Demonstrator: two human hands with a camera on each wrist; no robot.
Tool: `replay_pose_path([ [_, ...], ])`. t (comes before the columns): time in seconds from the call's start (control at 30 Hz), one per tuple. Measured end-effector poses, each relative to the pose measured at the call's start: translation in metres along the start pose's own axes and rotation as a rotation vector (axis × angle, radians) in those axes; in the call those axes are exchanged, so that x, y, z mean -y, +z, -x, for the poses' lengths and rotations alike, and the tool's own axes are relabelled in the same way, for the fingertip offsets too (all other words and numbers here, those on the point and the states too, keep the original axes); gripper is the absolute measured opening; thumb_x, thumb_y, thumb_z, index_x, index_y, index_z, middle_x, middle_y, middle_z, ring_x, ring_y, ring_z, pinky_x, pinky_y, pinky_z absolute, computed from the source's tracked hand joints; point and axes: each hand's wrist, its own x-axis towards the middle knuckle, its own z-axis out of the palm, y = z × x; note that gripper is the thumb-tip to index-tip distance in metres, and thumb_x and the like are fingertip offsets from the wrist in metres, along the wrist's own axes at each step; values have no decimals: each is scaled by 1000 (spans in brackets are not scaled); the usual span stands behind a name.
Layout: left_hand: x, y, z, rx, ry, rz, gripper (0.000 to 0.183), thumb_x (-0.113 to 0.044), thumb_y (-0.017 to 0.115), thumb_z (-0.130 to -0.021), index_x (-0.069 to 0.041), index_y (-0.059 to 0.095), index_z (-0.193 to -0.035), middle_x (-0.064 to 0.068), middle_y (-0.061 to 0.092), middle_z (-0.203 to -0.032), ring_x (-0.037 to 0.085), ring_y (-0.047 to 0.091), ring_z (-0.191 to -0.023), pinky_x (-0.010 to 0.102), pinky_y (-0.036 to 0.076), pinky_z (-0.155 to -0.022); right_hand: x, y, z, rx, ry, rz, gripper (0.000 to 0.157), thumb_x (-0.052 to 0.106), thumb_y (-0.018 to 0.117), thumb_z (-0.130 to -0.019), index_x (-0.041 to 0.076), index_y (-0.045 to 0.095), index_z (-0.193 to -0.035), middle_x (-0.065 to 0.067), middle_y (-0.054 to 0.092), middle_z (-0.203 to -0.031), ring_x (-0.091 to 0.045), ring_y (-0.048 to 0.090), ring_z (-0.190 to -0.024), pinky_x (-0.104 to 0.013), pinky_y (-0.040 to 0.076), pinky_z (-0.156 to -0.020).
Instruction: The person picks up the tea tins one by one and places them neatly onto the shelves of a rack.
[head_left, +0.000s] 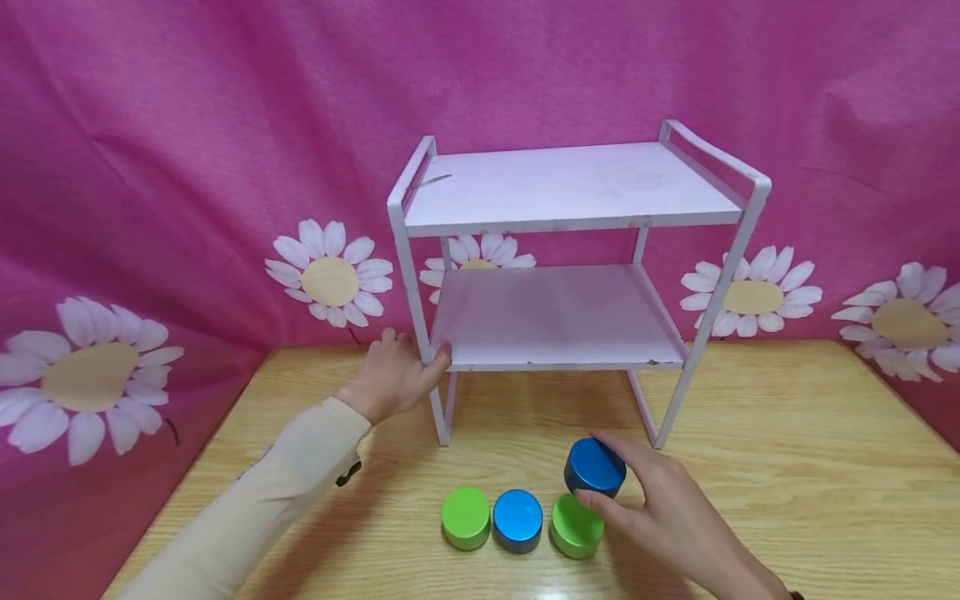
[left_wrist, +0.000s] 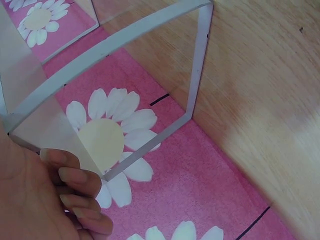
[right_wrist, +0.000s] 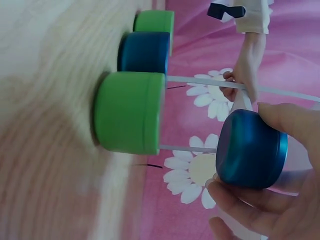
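Note:
My right hand [head_left: 667, 508] pinches a dark blue round tin [head_left: 595, 467] between thumb and fingers. In the right wrist view this blue tin [right_wrist: 250, 149] hangs above the table, apart from the nearest green tin [right_wrist: 127, 112]. On the table stand a green tin [head_left: 466, 518], a lighter blue tin [head_left: 517, 520] and a second green tin [head_left: 576, 529], side by side in a row. My left hand [head_left: 393, 375] grips the white two-tier shelf [head_left: 562, 354] at its left front post, level with the lower tier. In the left wrist view its fingers [left_wrist: 80, 175] are curled beside the frame.
The shelf stands on a wooden table [head_left: 787, 467], behind the row of tins. Its upper tier [head_left: 570, 187] has raised side rails, and both tiers carry nothing. Behind hangs a pink cloth [head_left: 525, 75] with large white daisies.

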Motion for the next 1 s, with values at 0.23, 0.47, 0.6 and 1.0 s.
replay_pose_path([
  [0.23, 1, 1, 0, -24, -18, 6, 52, -45, 40, -95, -12, 42, -55, 3, 45, -56, 26, 43, -65, 35, 35, -61, 4, -5, -5, -43, -29, 69, 61, 37, 79, -78, 8, 58, -128, -5, 66, -116, -18, 64, -96, -41, 54, -79],
  [0.47, 1, 0, 1, -23, -12, 12, 51, -44, 40, -96, -13, 42, -56, 2, 44, -56, 26, 43, -65, 35, 34, -61, 11, -9, -11, -18, 23, 34, 61, 36, 82, -75, 9, 58, -125, -5, 67, -111, -17, 65, -91, -39, 55, -77],
  [0.6, 2, 0, 1, -17, -14, 11, 51, -44, 40, -95, -13, 42, -55, 2, 44, -56, 26, 42, -65, 34, 34, -61, 15, -12, -14, 21, 76, -51, 62, 31, 82, -75, 4, 55, -124, -10, 65, -112, -17, 65, -88, -33, 56, -72],
  [1.0, 2, 1, -1, -12, -13, 17, 51, -44, 38, -96, -12, 44, -57, 3, 45, -56, 26, 42, -65, 34, 33, -60, 33, -9, -24, -105, -23, -57, 60, 18, 83, -74, 4, 56, -125, -7, 64, -111, -20, 60, -89, -23, 53, -64],
])
